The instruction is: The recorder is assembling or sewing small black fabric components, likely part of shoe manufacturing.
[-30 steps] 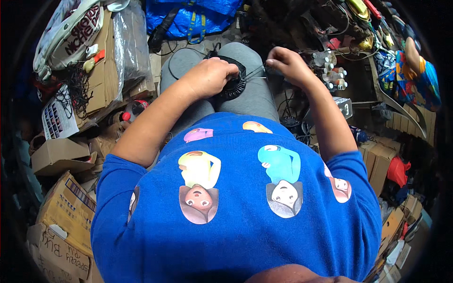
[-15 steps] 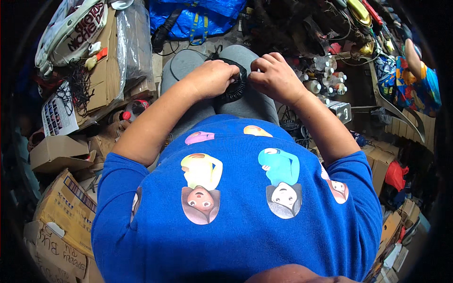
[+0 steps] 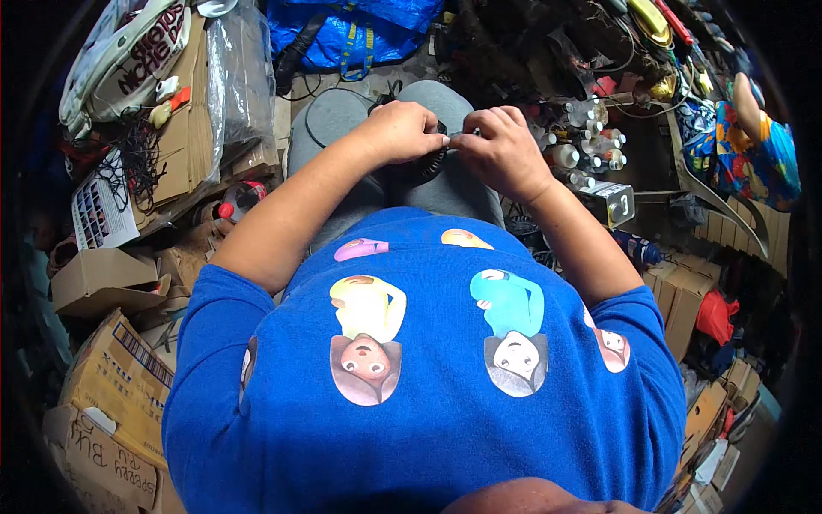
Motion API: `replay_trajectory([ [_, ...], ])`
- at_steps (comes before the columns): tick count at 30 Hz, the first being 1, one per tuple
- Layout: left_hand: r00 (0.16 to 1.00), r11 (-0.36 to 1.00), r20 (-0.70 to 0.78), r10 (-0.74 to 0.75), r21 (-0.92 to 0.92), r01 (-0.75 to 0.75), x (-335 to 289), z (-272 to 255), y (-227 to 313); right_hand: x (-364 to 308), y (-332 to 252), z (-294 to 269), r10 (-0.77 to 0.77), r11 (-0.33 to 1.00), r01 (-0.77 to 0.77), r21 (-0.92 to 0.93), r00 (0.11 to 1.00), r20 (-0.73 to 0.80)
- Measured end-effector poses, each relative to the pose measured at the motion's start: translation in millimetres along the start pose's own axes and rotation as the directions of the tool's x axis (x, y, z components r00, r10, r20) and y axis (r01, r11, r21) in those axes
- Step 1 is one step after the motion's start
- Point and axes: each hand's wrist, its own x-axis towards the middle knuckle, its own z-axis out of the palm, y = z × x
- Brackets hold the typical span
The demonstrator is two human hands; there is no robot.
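A round black thing with a ribbed edge [image 3: 421, 168] lies on my lap, between my thighs in grey trousers [image 3: 467, 184]; its exact kind does not show. My left hand [image 3: 401, 133] is closed above its left side, thumb and fingers pressed together. From the right, my right hand [image 3: 505, 147] comes in with thumb and forefinger pinched. The fingertips of both hands meet just over the black thing's upper right edge. Whatever they pinch is too small to make out. A thin black cord [image 3: 313, 128] curves over my left knee.
Several small bottles [image 3: 591, 141] and a metal box [image 3: 610, 204] stand on the right. Flattened cardboard [image 3: 184, 141] and an open carton [image 3: 107, 278] are on the left. A blue bag [image 3: 385, 34] lies beyond my knees. Another person's arm [image 3: 747, 107] shows at far right.
My hands have come together; before, there was a gap between them over the black thing. The left hand has moved slightly right, and the fingertips now meet.
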Motion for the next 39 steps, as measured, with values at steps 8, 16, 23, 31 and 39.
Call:
replay_trajectory([
  [8,0.999,0.999,0.033,-0.012,-0.036,0.013,3,1,-2,0,-7,-17,0.012,0.999,-0.003,-0.045,0.98,0.199],
  [16,0.98,0.981,0.049,0.193,-0.027,-0.192,-8,-3,-12,-1,-6,-22,0.146,0.987,-0.134,-0.088,0.979,0.142],
  [23,0.936,0.91,0.043,0.349,0.222,-0.349,-22,-7,-17,13,1,4,0.023,0.997,0.005,-0.081,0.942,0.334],
  [31,0.955,0.94,-0.153,0.254,0.27,-0.207,-104,-46,-67,-20,27,2,0.108,0.991,-0.128,0.047,0.947,0.302],
  [39,0.946,0.894,-0.273,-0.174,-0.446,0.036,-147,-96,-100,-75,80,-31,0.708,0.088,-0.727,0.681,0.526,0.471],
])
